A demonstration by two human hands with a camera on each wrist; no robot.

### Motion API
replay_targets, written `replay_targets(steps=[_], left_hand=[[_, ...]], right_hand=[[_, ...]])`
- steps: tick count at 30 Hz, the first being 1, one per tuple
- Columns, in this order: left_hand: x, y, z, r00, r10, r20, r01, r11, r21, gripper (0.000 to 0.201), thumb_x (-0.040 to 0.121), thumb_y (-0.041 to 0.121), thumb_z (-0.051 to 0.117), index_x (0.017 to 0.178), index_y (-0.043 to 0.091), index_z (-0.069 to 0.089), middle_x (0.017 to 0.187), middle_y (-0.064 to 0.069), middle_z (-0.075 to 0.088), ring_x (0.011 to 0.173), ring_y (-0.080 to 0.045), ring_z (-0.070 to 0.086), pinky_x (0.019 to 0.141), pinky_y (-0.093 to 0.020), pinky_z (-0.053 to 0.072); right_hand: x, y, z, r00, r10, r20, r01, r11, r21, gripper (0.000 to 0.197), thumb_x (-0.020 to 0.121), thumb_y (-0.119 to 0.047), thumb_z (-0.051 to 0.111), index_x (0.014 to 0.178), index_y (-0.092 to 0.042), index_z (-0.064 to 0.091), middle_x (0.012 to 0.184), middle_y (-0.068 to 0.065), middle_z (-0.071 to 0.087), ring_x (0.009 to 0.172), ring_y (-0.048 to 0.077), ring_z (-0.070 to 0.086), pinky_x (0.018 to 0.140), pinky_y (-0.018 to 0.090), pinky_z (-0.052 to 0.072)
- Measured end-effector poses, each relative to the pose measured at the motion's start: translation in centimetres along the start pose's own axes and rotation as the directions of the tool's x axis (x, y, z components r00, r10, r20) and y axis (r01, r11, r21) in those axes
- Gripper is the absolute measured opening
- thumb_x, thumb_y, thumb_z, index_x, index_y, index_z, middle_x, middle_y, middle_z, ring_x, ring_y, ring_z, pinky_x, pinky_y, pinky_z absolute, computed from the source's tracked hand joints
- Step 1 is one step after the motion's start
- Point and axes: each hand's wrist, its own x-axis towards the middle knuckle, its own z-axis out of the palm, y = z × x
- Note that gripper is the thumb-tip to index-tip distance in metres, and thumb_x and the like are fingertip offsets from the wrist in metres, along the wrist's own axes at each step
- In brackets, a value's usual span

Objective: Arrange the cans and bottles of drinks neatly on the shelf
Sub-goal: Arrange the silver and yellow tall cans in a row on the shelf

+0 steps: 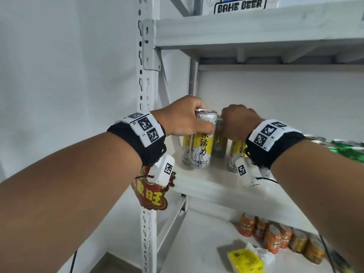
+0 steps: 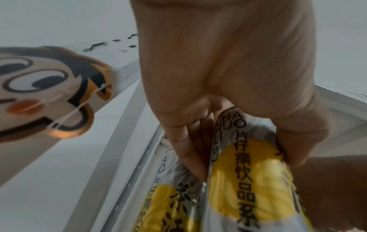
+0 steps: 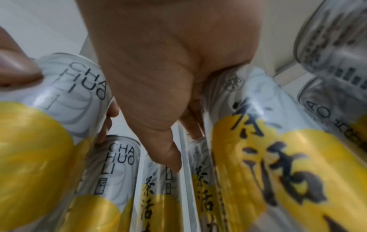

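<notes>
Several yellow cans (image 1: 235, 152) crowd both hands' held cans (image 1: 203, 138).

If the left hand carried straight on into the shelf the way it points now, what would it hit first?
Probably the rear can standing just behind the can that the left hand grips; its fingers already reach down between the two. Beyond that only the back wall shows. Depth is hard to judge.
</notes>
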Motion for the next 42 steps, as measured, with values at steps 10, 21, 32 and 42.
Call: replay_targets(steps=[10, 21, 32, 42], left_hand=[[-1.0, -0.4, 0.0, 0.999, 0.034, 0.006, -0.035, 0.999, 0.021, 0.034, 0.077, 0.031, 0.091, 0.1, 0.016, 0.072, 0.091, -0.003, 0.077, 0.081, -0.017, 0.074, 0.07, -0.033, 0.06], [0.5, 2.7, 1.6, 0.995, 0.092, 0.039, -0.096, 0.989, 0.116, 0.045, 0.072, 0.035, 0.089, 0.112, 0.023, 0.071, 0.104, 0.004, 0.072, 0.092, -0.017, 0.071, 0.083, -0.036, 0.063], [6.1, 3.6, 4.6, 0.988, -0.011, 0.156, -0.045, 0.934, 0.354, 0.044, 0.083, 0.031, 0.085, 0.123, 0.016, 0.074, 0.113, -0.002, 0.075, 0.102, -0.025, 0.072, 0.095, -0.044, 0.062], [9.2, 3.9, 5.2, 0.98, -0.026, 0.196, -0.077, 0.864, 0.497, 0.031, 0.091, 0.022, 0.083, 0.12, 0.018, 0.076, 0.11, -0.001, 0.076, 0.1, -0.024, 0.07, 0.088, -0.035, 0.059]], right_hand=[[-1.8, -0.7, -1.3, 0.992, -0.021, -0.121, 0.048, 0.972, 0.231, 0.027, 0.087, -0.039, 0.069, 0.104, -0.024, 0.055, 0.096, 0.0, 0.067, 0.089, 0.026, 0.061, 0.086, 0.039, 0.047], [-3.1, 2.8, -5.8, 0.824, 0.183, -0.536, 0.122, 0.866, 0.484, 0.032, 0.094, -0.027, 0.058, 0.122, -0.014, 0.068, 0.121, 0.018, 0.058, 0.112, 0.036, 0.055, 0.091, 0.034, 0.041], [-5.8, 6.4, -4.1, 0.877, 0.171, -0.449, 0.069, 0.88, 0.469, 0.021, 0.088, -0.039, 0.063, 0.096, -0.024, 0.076, 0.095, 0.002, 0.068, 0.084, 0.019, 0.062, 0.07, 0.028, 0.044], [-6.1, 6.0, -1.2, 0.921, 0.126, -0.368, 0.063, 0.885, 0.46, 0.018, 0.088, -0.036, 0.067, 0.1, -0.024, 0.076, 0.099, 0.004, 0.064, 0.089, 0.019, 0.058, 0.075, 0.029, 0.043]])
